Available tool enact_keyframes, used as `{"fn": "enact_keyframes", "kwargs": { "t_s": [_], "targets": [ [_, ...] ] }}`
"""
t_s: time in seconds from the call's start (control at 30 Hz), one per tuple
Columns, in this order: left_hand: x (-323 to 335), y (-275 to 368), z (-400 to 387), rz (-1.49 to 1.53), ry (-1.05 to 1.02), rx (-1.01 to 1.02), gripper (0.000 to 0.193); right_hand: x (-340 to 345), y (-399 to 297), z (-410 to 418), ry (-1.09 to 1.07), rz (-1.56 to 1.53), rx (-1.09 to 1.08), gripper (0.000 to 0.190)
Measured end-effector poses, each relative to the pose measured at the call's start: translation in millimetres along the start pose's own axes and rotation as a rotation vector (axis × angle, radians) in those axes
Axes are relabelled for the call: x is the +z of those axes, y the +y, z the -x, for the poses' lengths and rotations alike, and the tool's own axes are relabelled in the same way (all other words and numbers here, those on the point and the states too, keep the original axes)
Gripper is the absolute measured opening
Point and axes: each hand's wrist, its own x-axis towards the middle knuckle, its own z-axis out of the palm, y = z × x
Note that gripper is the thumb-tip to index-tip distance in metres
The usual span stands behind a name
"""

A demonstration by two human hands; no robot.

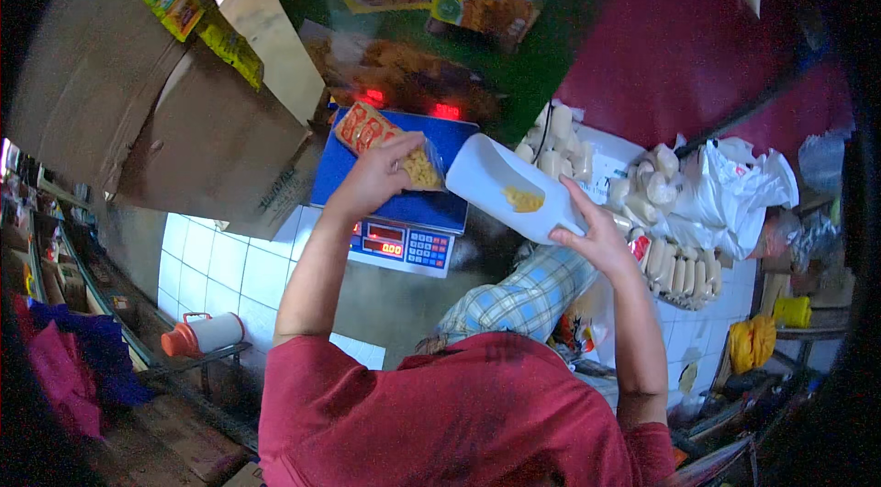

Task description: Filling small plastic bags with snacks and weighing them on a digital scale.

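Note:
My left hand [377,176] holds a clear plastic bag of small yellow pasta [421,167], printed red and white on its far part, over the blue platform of a digital scale [330,174]. The bag lies tilted; whether its weight rests on the platform I cannot tell. In my right hand [593,231] is the handle end of a white plastic scoop [475,174]. A little yellow pasta [523,199] lies in the scoop, whose open mouth points towards the bag without visibly touching it. The scale's keypad [421,248] and lit red display [383,248] face me.
Large cardboard [227,136] stands at the left. Bagged white goods [681,273] and a white plastic bag [729,191] lie at the right. Yellow sachets [182,12] hang at upper left. A white jug with a red lid [213,335] is at lower left.

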Motion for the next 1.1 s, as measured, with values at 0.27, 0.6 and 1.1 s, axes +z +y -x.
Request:
{"fn": "enact_keyframes", "kwargs": {
  "t_s": [0.27, 0.6, 1.1],
  "targets": [
    [-75.2, 51.3, -29.8, 0.28, 0.005, -0.203, 0.057, -58.0, -100.8, -78.2, -0.047, 0.302, -0.215, 0.084],
    [-81.9, 39.5, -49.6, 0.355, -0.013, -0.242, 0.06, -64.8, -146.6, -109.3, 0.01, 0.67, -0.346, 0.079],
    [-77.6, 45.0, -52.0, 0.354, -0.058, -0.29, 0.06, -55.5, -156.3, -99.4, 0.154, 0.874, -0.323, 0.075]
  ]
}}
